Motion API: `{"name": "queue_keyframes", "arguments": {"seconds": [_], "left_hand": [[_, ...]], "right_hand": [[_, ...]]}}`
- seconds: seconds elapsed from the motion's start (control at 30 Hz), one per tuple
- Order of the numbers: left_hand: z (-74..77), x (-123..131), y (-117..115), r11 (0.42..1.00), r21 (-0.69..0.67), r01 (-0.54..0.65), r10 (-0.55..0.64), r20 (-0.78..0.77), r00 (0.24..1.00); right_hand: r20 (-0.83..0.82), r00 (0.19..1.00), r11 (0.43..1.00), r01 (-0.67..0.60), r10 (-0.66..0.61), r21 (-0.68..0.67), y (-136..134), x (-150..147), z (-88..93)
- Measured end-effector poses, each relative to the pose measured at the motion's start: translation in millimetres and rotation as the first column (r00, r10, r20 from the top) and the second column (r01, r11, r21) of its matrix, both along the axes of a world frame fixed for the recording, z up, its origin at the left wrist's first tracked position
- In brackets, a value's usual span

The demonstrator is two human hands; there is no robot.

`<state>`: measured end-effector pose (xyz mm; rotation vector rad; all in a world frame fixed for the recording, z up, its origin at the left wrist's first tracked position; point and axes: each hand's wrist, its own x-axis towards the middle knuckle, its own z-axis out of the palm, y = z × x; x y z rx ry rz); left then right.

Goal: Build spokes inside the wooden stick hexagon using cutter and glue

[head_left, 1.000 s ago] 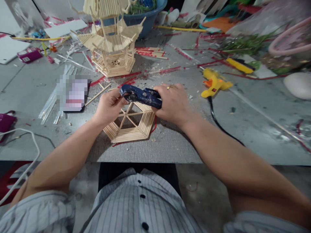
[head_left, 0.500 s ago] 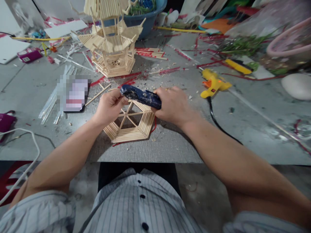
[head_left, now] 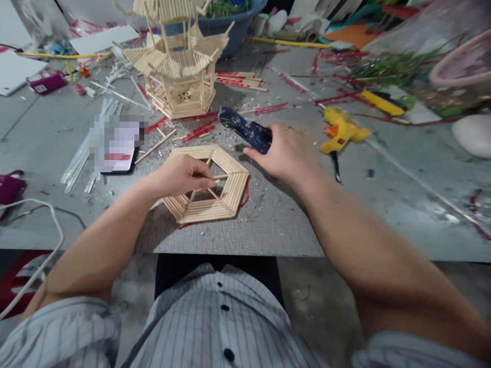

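Our left hand (head_left: 184, 176) has its grip pinched shut on a short stick (head_left: 221, 177), laying it across the open middle of the hexagonal stick frame (head_left: 230, 190). The frame lies flat on the table (head_left: 268, 227) at twelve o'clock from us, close to the near edge. Our right hand (head_left: 286, 153) has its grip closed around the handles of the blue cutter (head_left: 245, 129), which rests at about one o'clock from the frame with its nose pointing toward eleven. The yellow glue gun (head_left: 341, 130) lies at two o'clock, and the tall stick pagoda (head_left: 178, 76) stands at eleven, farther back. We judge the thin spokes inside the frame fragile: too much pressure from the left fingertips could snap or unseat one. Nothing else steadies the frame, so a sideways push could slide it. A careless sweep of the right forearm could also snag the glue gun's cord (head_left: 336, 173).
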<state>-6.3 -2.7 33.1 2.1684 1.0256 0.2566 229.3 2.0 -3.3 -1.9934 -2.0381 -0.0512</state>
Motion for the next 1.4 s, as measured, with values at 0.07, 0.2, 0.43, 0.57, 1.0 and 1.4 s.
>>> {"name": "queue_keyframes", "arguments": {"seconds": [0.07, 0.2, 0.43, 0.57, 1.0, 1.4], "left_hand": [[5.0, 0.6, -2.2, 0.997, -0.069, 0.034, -0.042, -0.125, 0.991], [6.5, 3.1, -5.3, 0.995, -0.096, 0.034, -0.053, -0.198, 0.979], [0.2, 7.0, -6.5, 0.998, -0.054, 0.021, -0.033, -0.242, 0.970], [0.6, 8.5, -7.6, 1.000, -0.013, 0.014, -0.017, -0.287, 0.958], [1.1, 8.8, -7.6, 0.997, -0.005, 0.077, -0.074, -0.318, 0.945], [-2.4, 7.9, -6.1, 0.998, -0.025, 0.056, -0.061, -0.301, 0.952]], "right_hand": [[0.033, 0.999, 1.000, 0.017, -0.017, -0.006, 2.8, 3.4, -5.0], [0.065, 0.997, 0.999, -0.036, 0.035, 0.010, 2.6, 4.8, -11.2], [0.077, 0.995, 0.997, -0.063, 0.060, 0.033, 3.6, 7.3, -19.6], [0.070, 0.994, 0.994, -0.090, 0.086, 0.067, 4.6, 10.4, -24.4], [0.036, 0.995, 0.995, -0.090, 0.088, 0.053, 6.3, 8.4, -27.5], [0.019, 0.996, 0.994, -0.090, 0.089, 0.066, 10.8, 11.1, -36.1]]}}
